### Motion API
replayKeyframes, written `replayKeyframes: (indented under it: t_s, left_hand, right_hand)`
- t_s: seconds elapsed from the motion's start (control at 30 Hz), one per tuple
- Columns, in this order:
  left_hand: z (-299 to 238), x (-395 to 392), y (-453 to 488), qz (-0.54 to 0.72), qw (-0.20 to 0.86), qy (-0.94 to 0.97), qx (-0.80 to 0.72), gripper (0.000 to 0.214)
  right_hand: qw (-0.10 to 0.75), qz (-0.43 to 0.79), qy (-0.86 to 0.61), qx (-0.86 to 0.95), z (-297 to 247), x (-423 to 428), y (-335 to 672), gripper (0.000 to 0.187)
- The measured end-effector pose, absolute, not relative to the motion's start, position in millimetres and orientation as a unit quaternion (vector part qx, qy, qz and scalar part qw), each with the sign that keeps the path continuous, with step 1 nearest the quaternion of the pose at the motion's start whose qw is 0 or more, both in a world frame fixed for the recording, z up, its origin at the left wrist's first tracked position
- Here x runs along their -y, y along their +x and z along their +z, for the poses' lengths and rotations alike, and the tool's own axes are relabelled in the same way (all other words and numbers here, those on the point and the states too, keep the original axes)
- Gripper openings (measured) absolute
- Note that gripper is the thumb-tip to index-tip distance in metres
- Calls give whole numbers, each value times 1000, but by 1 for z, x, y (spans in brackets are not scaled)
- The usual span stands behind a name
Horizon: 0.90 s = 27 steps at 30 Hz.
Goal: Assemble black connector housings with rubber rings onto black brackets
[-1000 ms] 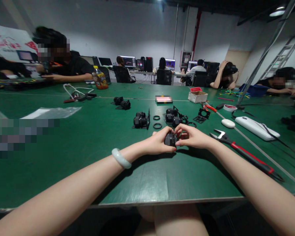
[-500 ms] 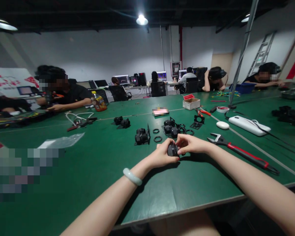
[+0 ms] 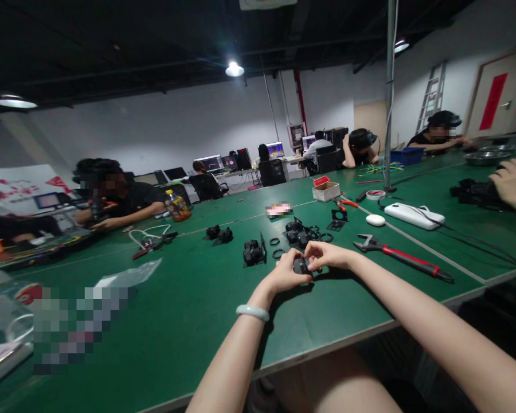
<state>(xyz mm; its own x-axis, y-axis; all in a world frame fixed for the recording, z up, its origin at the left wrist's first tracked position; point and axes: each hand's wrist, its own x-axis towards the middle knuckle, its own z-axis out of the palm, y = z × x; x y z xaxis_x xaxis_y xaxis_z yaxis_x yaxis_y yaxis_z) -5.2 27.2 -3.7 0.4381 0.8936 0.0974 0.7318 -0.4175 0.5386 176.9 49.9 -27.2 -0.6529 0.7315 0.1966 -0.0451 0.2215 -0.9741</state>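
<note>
My left hand (image 3: 282, 273) and my right hand (image 3: 327, 254) meet over a small black part (image 3: 301, 265) on the green table (image 3: 189, 298). Both hands are closed around it, fingers curled from either side. A pale bangle (image 3: 252, 311) sits on my left wrist. Just beyond my hands lie more black parts: an assembled unit with a plate (image 3: 254, 252), a cluster of units (image 3: 298, 234) and loose black rings (image 3: 277, 241).
A red-handled adjustable wrench (image 3: 398, 257) lies right of my hands. Further right are a white mouse (image 3: 375, 219), a white power strip (image 3: 414, 214) and a small cardboard box (image 3: 325, 190). A plastic bag (image 3: 131, 273) lies to the left. Other people sit around the table; another person's hand (image 3: 515, 185) shows at far right.
The view has tilted up and swung, so the room and ceiling show more. My hands stay closed on the black part in the same spot on the table.
</note>
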Motion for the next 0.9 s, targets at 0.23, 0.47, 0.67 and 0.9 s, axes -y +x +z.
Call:
replayKeyframes:
  t_s: [0.23, 0.47, 0.67, 0.9]
  left_hand:
    - [-8, -23, -1, 179, 189, 803, -535, 57]
    - [-5, -16, 6, 176, 172, 791, -560, 55]
    - [-6, -5, 14, 189, 127, 782, -580, 46]
    - [-8, -2, 11, 226, 80, 795, -558, 55]
  right_hand:
    - [361, 544, -279, 704, -28, -41, 180, 37]
    - [372, 499, -316, 716, -28, -34, 182, 36]
    - [382, 492, -322, 714, -30, -28, 183, 36]
    - [384, 494, -302, 719, -27, -24, 182, 33]
